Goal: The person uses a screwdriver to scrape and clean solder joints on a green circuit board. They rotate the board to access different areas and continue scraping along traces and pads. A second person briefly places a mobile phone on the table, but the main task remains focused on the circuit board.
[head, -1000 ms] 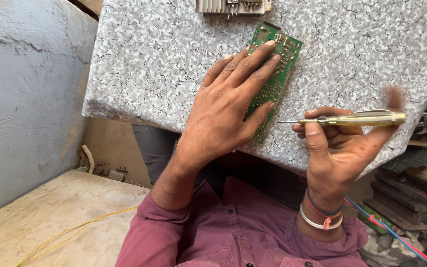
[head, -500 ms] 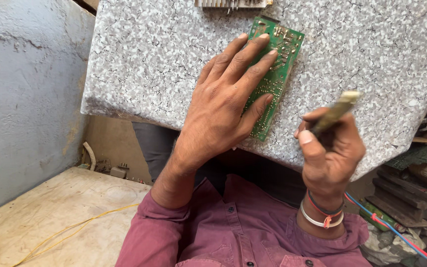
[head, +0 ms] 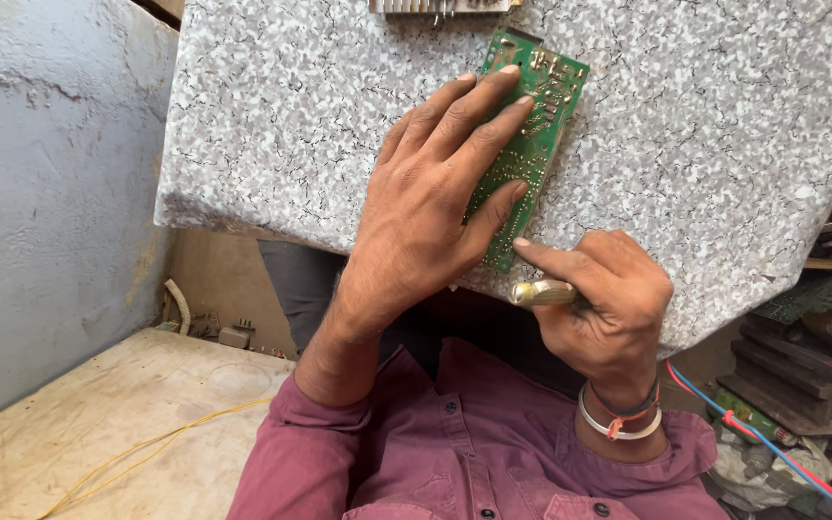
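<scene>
Your right hand (head: 609, 299) has swung the tool in from out at the side; its yellowish handle (head: 543, 293) now sits clenched in your grip, forefinger stretched to the near end of the green circuit board (head: 539, 116). Your left hand (head: 430, 207) stays flat, fingers spread, pressing the board onto the speckled worktop (head: 272, 116) by its front edge.

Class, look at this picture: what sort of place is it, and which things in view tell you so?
Probably a small electronics repair workshop. A green circuit board lies on a speckled stone worktop, the right hand grips a screwdriver, and loose wires trail nearby.
</scene>
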Demonstrator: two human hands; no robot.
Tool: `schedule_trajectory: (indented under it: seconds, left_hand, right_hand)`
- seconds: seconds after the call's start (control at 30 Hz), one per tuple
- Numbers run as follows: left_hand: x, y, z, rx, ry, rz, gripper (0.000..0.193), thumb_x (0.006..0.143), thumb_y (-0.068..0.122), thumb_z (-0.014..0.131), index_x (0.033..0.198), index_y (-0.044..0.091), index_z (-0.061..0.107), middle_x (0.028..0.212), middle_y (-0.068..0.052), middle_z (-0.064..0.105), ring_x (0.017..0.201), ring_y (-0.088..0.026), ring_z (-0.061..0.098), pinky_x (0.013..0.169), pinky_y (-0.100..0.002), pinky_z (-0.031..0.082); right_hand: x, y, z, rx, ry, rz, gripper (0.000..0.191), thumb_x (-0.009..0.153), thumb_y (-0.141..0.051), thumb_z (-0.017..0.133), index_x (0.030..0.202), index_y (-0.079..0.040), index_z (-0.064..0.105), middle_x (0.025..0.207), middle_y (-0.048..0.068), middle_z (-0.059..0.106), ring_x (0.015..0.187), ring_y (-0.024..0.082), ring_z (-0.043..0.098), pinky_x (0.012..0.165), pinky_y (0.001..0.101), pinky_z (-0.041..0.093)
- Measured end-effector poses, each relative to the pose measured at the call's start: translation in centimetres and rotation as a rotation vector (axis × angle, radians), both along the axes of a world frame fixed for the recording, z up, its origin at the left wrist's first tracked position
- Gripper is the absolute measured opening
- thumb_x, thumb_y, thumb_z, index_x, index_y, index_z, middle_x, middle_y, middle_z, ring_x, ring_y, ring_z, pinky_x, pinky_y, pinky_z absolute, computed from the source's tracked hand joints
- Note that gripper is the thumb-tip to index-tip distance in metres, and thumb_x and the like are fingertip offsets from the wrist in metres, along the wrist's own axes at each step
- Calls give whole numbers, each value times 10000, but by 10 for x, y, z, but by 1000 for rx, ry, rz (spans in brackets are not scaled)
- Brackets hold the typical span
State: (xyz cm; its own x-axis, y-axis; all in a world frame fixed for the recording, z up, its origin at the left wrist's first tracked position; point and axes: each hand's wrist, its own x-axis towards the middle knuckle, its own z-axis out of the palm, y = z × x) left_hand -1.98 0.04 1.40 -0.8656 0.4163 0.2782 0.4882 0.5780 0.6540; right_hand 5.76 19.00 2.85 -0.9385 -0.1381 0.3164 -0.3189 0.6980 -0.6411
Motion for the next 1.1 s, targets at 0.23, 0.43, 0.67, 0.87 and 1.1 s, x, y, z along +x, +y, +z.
schedule_trajectory:
  seconds: [0.23, 0.43, 0.67, 0.87, 1.1]
  left_hand:
    - [1, 1, 0, 7, 17, 7, 585, 996, 269, 738, 1521, 140, 515, 1627, -47, 452, 1537, -307, 415, 1272, -468, 345]
    - [0, -1, 1, 2, 29, 0, 571, 987, 280, 750, 1498, 141, 536, 1615, -51, 466, 1519, -303, 429, 1262, -467, 353]
    - [0, 0, 2, 18, 22, 1, 563, 993, 284, 746, 1492, 130, 535, 1607, -58, 467, 1515, -299, 435, 1255, -463, 358]
    - [-2, 0, 3, 18, 27, 2, 557, 989, 280, 747, 1483, 129, 540, 1605, -55, 472, 1510, -296, 442, 1251, -463, 361]
    - [-2, 0, 4, 22, 20, -5, 561, 988, 271, 746, 1487, 120, 538, 1609, -58, 467, 1515, -296, 440, 1254, -461, 362]
  right_hand:
    - [0, -1, 1, -51, -32, -6, 309, 811, -63, 775, 1115, -115, 778, 694, 42, 462, 644, 194, 473, 623, 360, 369]
    - [5, 9, -7, -120, -55, 24, 189, 838, -42, 699, 1008, -103, 751, 781, 25, 576, 659, 148, 541, 607, 294, 417]
    - [5, 17, -30, -919, 0, -160, 429, 1109, -389, 565, 1119, 16, 705, 907, 66, 626, 782, 128, 533, 721, 273, 428]
    - [14, 16, -28, -665, -126, -181, 436, 1166, -357, 588, 1072, 49, 718, 868, 78, 631, 743, 106, 579, 691, 232, 458]
    - [11, 14, -17, -571, -169, -161, 233, 1050, -192, 677, 1106, 34, 678, 908, 71, 691, 791, 90, 632, 729, 208, 498]
